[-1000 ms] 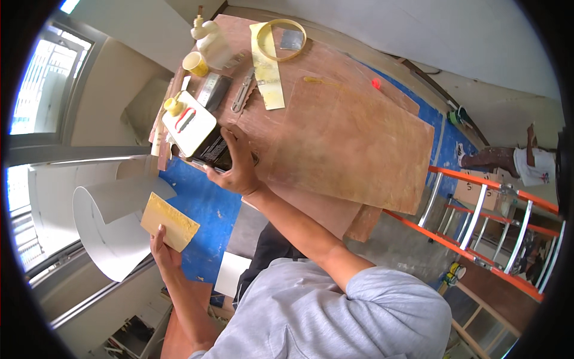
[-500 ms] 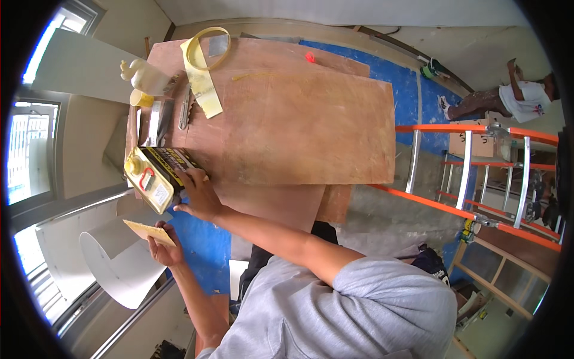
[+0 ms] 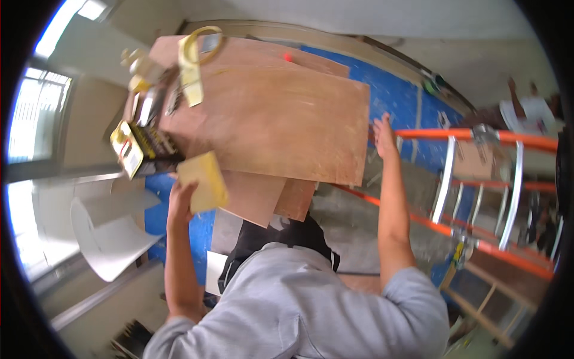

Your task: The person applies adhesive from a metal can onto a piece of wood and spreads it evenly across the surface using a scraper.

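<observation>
My left hand is closed on a thin, square yellowish spreader-like piece, held up at the near left of the plywood sheet. At the sheet's right edge, my right hand has its fingers stretched out and holds nothing; whether it touches the edge I cannot tell. A black and yellow rectangular metal can stands on the left end of the table, beyond my left hand. Motion blurs the picture somewhat.
A tape roll, a utility knife, a whitish bottle and a yellow cup lie at the far left. An orange ladder stands right, a person in a white shirt beyond it. Curved white sheet stands lower left.
My right hand has left the can and swung across to the plywood's right edge. The left hand has raised the yellowish piece and turned its flat face into view. The view has shifted.
</observation>
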A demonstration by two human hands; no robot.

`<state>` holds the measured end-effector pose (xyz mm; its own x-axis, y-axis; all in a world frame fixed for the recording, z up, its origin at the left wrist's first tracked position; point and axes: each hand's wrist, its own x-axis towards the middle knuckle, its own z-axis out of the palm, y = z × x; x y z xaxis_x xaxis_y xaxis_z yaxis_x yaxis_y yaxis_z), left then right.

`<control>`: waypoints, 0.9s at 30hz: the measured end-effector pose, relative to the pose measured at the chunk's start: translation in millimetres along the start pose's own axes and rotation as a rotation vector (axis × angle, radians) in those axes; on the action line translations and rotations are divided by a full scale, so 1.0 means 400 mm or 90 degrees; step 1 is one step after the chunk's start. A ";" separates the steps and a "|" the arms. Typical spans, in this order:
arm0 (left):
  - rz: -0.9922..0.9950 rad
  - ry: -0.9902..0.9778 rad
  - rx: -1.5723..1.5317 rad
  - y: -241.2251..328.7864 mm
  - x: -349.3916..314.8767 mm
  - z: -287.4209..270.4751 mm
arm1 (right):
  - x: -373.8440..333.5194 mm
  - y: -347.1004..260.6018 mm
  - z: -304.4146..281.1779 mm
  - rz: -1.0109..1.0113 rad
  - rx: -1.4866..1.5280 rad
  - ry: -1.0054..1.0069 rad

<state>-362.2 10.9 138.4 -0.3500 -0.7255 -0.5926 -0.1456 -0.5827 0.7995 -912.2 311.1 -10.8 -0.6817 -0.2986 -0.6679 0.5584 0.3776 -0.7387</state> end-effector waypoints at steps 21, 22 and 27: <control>0.471 0.192 1.030 0.173 0.623 0.412 | -0.484 0.348 0.090 0.019 0.250 -0.281; 0.495 0.175 1.061 0.161 0.615 0.438 | -0.483 0.355 0.091 0.023 0.252 -0.274; 0.528 -0.005 1.012 0.123 0.469 0.516 | -0.467 0.372 0.089 0.007 0.260 -0.263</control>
<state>-626.0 -78.4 86.8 -0.7906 -0.6116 -0.0303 -0.6063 0.7749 0.1789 -684.9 392.0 1.0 -0.4799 -0.6449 -0.5948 0.7570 0.0382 -0.6523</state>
